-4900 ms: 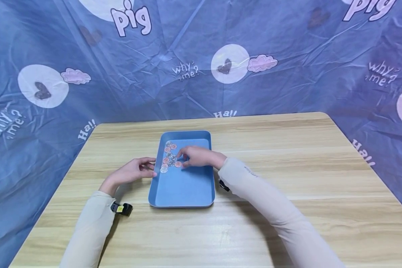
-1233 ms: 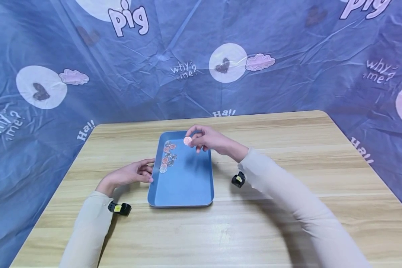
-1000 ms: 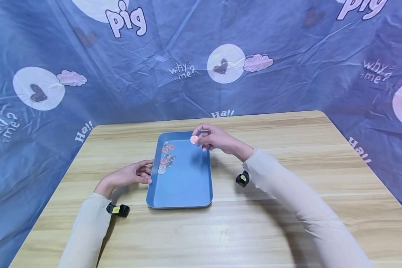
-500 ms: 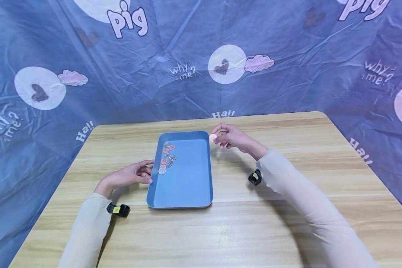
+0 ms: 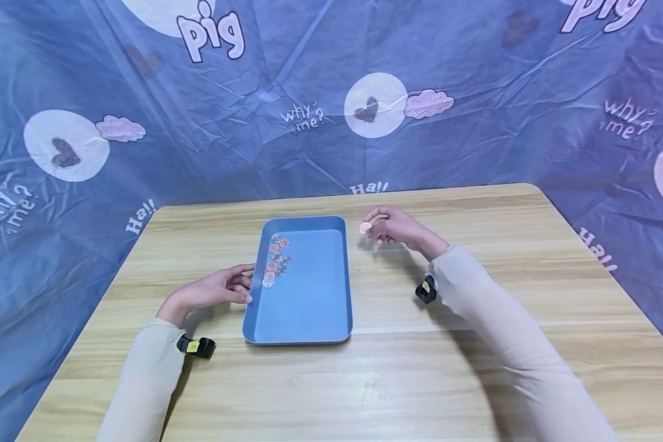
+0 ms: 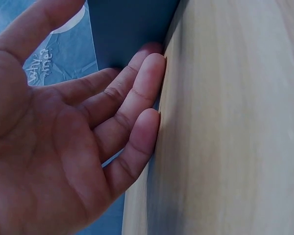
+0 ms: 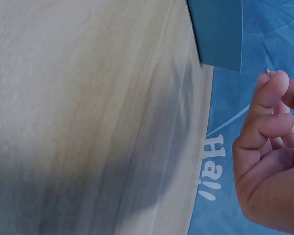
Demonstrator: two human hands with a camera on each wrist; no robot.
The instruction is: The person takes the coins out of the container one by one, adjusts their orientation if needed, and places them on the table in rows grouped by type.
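Observation:
Pinched between the thumb and fingertips of my right hand is a copper-coloured coin. That hand hovers over the table, just right of the tray's far right corner. In the right wrist view only the edge of the coin shows at the fingertips. A shallow blue tray stands on the table, with several silver and copper coins along its left side. My left hand rests at the tray's left wall. The left wrist view shows its loosely bent fingers touching the outer wall and table.
The wooden table extends around the tray on all sides. Behind and beside it hangs a blue printed cloth. Each wrist wears a small black camera.
My right hand has picked a copper coin from the tray, lifted it and carried it right, past the tray's right rim. My left hand has stayed at the tray's left side.

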